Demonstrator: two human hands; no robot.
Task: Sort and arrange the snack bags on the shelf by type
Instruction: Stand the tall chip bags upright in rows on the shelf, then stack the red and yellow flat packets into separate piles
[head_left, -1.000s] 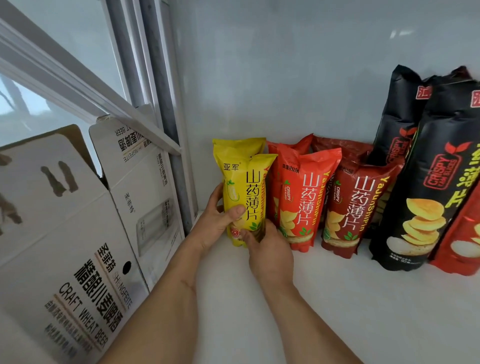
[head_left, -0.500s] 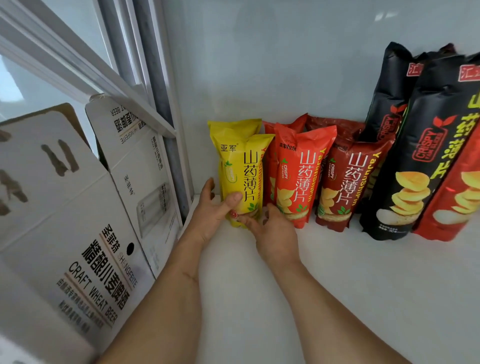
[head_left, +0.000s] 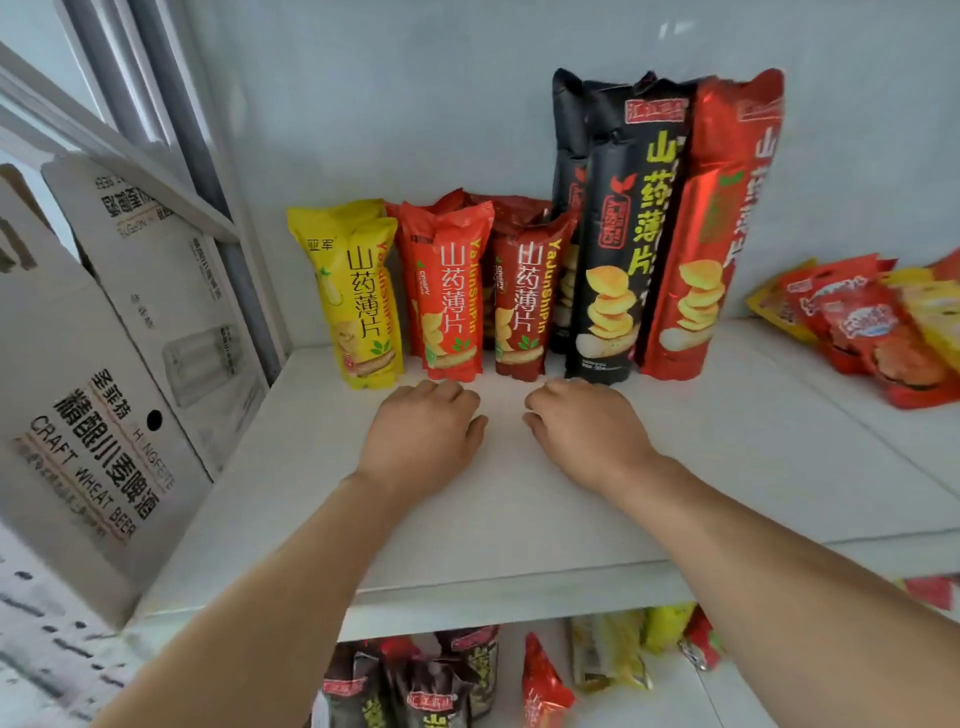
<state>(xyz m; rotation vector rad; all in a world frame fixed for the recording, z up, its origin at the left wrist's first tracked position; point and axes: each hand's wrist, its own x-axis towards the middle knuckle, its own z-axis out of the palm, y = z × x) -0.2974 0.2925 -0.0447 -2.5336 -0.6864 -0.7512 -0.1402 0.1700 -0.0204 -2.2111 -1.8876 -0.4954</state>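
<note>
Small shop or stockroom: white shelf (head_left: 519, 525) w/ rows of snack bags (head_left: 452, 291), craft beer cartons (head_left: 88, 395) stacked beside

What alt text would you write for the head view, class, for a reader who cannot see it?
Two empty hands, left hand and right hand, hover over a white shelf before upright snack bags: yellow bag, orange-red bag, dark red bag, tall black bag, tall red bag.

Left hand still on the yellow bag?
No. The left hand has let go and drawn back toward the shelf front edge; the yellow bag stands alone.
</note>
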